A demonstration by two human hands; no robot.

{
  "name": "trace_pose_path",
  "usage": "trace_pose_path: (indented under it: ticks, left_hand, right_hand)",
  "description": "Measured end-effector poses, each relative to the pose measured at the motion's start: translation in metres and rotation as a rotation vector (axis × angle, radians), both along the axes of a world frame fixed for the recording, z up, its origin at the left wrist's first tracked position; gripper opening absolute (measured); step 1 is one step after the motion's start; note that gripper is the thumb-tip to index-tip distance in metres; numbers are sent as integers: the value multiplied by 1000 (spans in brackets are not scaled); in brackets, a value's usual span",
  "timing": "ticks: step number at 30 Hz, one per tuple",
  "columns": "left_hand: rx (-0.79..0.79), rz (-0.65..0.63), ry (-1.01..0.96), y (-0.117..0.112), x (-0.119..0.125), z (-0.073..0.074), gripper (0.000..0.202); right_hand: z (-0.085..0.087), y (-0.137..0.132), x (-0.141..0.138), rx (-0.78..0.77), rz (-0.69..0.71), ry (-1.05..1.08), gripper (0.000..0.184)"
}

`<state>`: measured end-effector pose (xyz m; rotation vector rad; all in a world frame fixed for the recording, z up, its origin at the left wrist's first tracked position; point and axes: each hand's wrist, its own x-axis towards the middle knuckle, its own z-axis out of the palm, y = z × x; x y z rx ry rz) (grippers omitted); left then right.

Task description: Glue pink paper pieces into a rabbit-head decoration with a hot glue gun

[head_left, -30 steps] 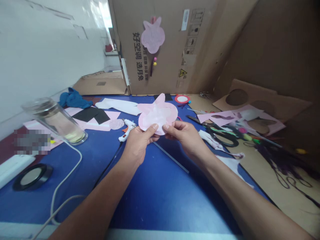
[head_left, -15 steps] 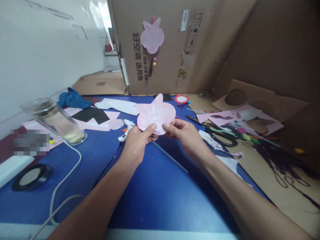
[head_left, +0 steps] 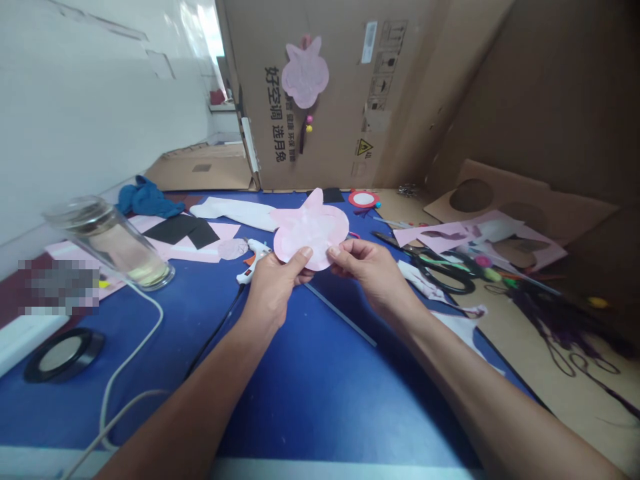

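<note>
A pink paper cutout point(head_left: 315, 227) with scalloped edges and pointed ear-like tips is held up above the blue table point(head_left: 310, 400). My left hand point(head_left: 277, 280) pinches its lower left edge, thumb on the face. At the lower right edge, the thumb and fingers of my right hand point(head_left: 357, 260) are closed on the paper. Just left of the cutout lies a white glue gun point(head_left: 254, 261), partly behind my left hand. A clear glue stick point(head_left: 343, 315) rests on the table below the hands.
A similar pink cutout point(head_left: 305, 73) with beads hangs on the cardboard wall point(head_left: 345, 153). To the left stand a glass bottle point(head_left: 125, 247) and a black tape roll point(head_left: 64, 355). Scissors point(head_left: 443, 273), paper scraps point(head_left: 480, 233) and purple tassels point(head_left: 545, 320) lie on the right.
The pink paper cutout has shifted very slightly left and down at its right edge. Both hands keep nearly the same place and grip.
</note>
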<state>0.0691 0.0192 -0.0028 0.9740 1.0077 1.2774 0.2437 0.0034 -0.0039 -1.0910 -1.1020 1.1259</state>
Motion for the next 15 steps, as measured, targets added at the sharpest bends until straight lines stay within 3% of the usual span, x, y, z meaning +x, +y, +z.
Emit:
trace_pose_path:
  ticks: [15]
  left_hand:
    - [-3,-27,43,0,-1,-1,41]
  right_hand:
    - [0,-1,0,49,-15,16,50]
